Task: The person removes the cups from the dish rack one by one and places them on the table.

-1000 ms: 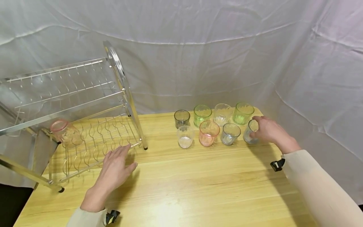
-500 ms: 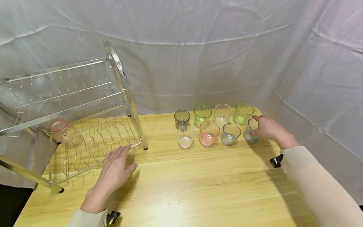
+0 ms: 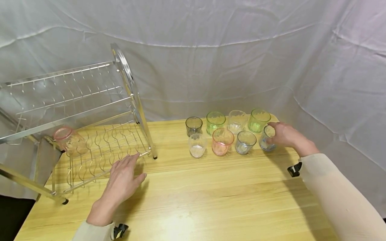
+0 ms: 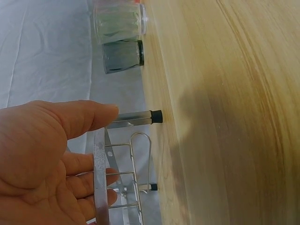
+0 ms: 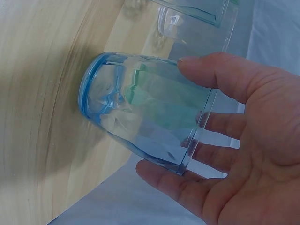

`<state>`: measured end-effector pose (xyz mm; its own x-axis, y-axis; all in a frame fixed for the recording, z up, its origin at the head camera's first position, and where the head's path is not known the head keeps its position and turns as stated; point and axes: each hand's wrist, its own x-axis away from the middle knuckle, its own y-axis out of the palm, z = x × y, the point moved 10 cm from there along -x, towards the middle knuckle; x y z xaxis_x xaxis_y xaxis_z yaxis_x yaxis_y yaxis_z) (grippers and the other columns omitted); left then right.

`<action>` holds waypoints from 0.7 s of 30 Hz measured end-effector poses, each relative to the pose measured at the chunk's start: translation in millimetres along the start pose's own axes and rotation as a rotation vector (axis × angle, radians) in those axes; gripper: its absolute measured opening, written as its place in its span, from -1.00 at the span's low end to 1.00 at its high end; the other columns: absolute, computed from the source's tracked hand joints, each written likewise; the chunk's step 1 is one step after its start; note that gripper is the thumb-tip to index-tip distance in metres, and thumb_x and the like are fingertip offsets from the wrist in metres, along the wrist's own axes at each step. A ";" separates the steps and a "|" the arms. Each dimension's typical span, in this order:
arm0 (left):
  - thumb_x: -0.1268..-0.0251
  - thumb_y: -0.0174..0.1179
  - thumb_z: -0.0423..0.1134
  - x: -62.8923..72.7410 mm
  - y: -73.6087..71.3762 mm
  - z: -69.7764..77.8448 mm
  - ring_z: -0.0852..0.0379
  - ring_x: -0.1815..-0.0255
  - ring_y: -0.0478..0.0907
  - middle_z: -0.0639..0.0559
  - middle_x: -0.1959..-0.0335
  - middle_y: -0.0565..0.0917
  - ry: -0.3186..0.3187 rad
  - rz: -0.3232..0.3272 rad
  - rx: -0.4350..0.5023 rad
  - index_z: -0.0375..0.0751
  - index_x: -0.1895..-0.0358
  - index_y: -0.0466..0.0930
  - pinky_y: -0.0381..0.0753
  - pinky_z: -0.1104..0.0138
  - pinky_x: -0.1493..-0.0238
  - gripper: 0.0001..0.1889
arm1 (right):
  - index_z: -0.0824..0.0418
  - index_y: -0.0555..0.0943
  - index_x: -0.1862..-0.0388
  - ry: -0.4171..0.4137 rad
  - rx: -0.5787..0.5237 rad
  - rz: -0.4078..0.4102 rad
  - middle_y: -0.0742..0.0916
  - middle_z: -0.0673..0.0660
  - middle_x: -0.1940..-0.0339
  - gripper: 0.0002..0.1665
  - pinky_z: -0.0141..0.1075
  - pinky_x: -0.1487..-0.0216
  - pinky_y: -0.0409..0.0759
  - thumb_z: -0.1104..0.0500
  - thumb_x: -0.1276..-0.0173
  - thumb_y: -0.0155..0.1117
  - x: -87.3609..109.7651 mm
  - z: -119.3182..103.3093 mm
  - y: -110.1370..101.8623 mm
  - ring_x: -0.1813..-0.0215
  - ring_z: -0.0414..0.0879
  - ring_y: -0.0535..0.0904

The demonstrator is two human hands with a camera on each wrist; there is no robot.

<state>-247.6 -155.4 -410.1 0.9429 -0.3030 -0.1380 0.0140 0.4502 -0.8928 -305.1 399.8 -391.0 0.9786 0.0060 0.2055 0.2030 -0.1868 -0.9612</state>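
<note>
At the right end of the row, a blue-tinted drinking glass [image 3: 266, 144] stands on the table with its mouth up. My right hand [image 3: 285, 135] holds it near the rim, thumb on one side and fingers on the other, as the right wrist view shows around the glass [image 5: 145, 105]. My left hand [image 3: 122, 179] lies at the lower front rail of a metal dish rack [image 3: 145, 129]. Its fingers reach loosely over the rail [image 4: 100, 178], with the thumb [image 4: 89, 117] held apart. A pink glass [image 3: 70, 142] leans in the rack's lower tier at the left.
Left of the held glass stand a grey-blue glass [image 3: 245, 144], a pink-rimmed glass [image 3: 222, 144] and a clear glass [image 3: 197, 147]. Behind them are a dark glass [image 3: 193, 127], two green glasses [image 3: 215, 124] and another clear one [image 3: 237, 124]. A grey cloth [image 3: 193, 73] hangs behind the table.
My right hand has closed further onto the blue-tinted glass, and the glass has shifted very slightly away from me. The left hand stays where it was.
</note>
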 end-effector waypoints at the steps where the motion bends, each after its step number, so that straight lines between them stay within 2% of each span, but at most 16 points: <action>1: -0.35 0.40 -0.19 0.1 0.3 -0.2 -0.53 -0.53 0.27 -0.52 -0.49 0.40 0.000 -0.001 0.001 -0.45 -0.55 0.26 0.07 -0.39 -0.55 -0.19 | 0.50 0.18 -0.61 0.000 -0.002 -0.001 0.39 0.69 -0.46 0.11 0.49 -0.41 0.34 -0.02 -0.28 0.45 -0.4 0.0 0.1 -0.45 0.66 0.31; 13: -0.34 0.39 -0.19 -1.5 -0.9 0.9 -0.52 -0.53 0.28 -0.50 -0.49 0.41 0.012 0.005 -0.002 -0.46 -0.55 0.27 0.09 -0.38 -0.55 -0.20 | 0.45 0.16 -0.64 -0.008 0.008 -0.013 0.42 0.68 -0.45 0.13 0.51 -0.34 0.39 -0.03 -0.27 0.44 1.2 0.0 -0.5 -0.42 0.67 0.35; 21: -0.41 0.35 -0.13 -3.2 -1.4 0.9 -0.52 -0.54 0.26 -0.51 -0.50 0.38 -0.006 -0.080 -0.013 -0.46 -0.57 0.22 0.07 -0.42 -0.55 -0.19 | 0.42 0.22 -0.62 -0.018 0.020 -0.002 0.49 0.65 -0.40 0.09 0.47 -0.30 0.45 -0.01 -0.25 0.44 -0.4 -3.3 -2.3 -0.38 0.64 0.42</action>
<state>-250.4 -154.3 -408.1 0.9411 -0.3322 -0.0637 0.0847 0.4137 -0.9064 -306.0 396.9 -388.3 0.9786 0.0245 0.2045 0.2056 -0.1668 -0.9643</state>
